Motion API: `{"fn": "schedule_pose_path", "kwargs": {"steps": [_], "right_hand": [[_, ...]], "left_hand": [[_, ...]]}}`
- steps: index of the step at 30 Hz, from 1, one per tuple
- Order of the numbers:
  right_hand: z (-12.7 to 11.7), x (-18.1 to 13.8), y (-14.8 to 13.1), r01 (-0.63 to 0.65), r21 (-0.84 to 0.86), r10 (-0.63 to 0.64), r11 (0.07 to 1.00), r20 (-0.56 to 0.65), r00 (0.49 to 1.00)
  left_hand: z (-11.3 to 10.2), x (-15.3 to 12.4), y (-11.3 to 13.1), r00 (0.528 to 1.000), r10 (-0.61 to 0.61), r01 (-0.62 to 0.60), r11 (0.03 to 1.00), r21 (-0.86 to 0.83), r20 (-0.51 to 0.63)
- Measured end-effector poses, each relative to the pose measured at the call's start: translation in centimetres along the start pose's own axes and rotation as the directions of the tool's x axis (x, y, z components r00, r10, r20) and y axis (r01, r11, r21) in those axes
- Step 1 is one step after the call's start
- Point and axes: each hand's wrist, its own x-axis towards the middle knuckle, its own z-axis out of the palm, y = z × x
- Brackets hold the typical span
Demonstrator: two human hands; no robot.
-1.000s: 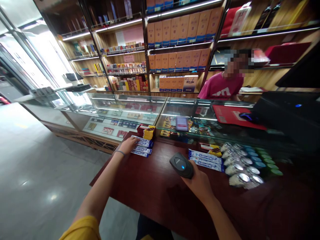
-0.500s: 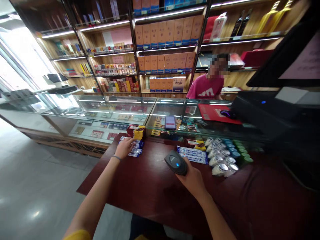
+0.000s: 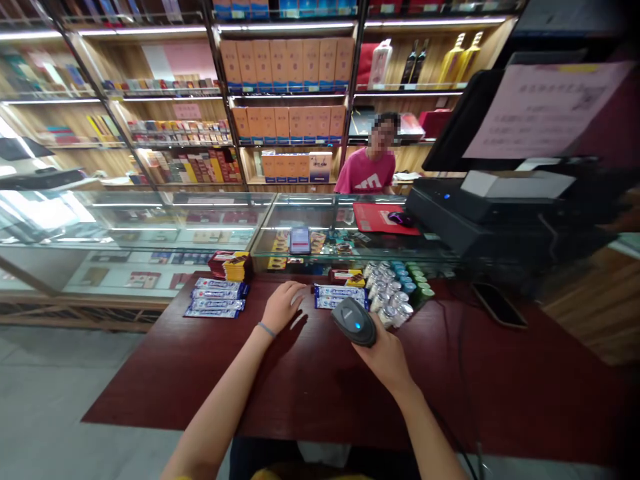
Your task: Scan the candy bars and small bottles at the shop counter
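My right hand (image 3: 386, 355) is wrapped round the grip of a black barcode scanner (image 3: 353, 321), whose small blue light is lit. Over the dark red wooden counter (image 3: 300, 393), my left hand (image 3: 284, 305) has its fingers stretched out and holds nothing I can see. Its fingertips are close to a row of blue-and-white packets (image 3: 340, 298), partly hidden behind the scanner. More blue-and-white packets (image 3: 216, 299) lie in a stack to the left, in front of red and yellow boxes (image 3: 233, 265). Beyond the scanner stand several silver-topped cans (image 3: 389, 293) with blue and green ones.
A glass display case (image 3: 200, 207) runs behind the counter, with a phone (image 3: 300, 240) on it. At right are a monitor (image 3: 460, 120), a black machine (image 3: 450, 213) and another phone (image 3: 499, 305). A person in a pink shirt (image 3: 367, 172) is behind the case.
My left hand has moved right, from the left stack of packets towards the right row. My view has turned right, and the scanner stays in my right hand.
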Motion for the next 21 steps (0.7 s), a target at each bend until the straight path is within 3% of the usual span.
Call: {"fn": "schedule_pose_path", "kwargs": {"steps": [4, 10, 21], "right_hand": [[-1.6, -0.8, 1.7, -0.037, -0.004, 0.037, 0.999, -0.042, 0.998], [-3.2, -1.7, 4.0, -0.135, -0.051, 0.132, 0.989, -0.062, 0.989], [-4.1, -2.2, 5.2, -0.170, -0.084, 0.163, 0.982, -0.085, 0.983]], "left_hand": [[3.9, 0.5, 1.0, 1.000, 0.006, -0.005, 0.997, -0.078, 0.019], [8.1, 1.0, 1.5, 0.978, 0.156, -0.181, 0.966, 0.187, 0.139], [10.5, 1.6, 1.3, 0.934, 0.094, -0.256, 0.848, 0.464, 0.344]]}}
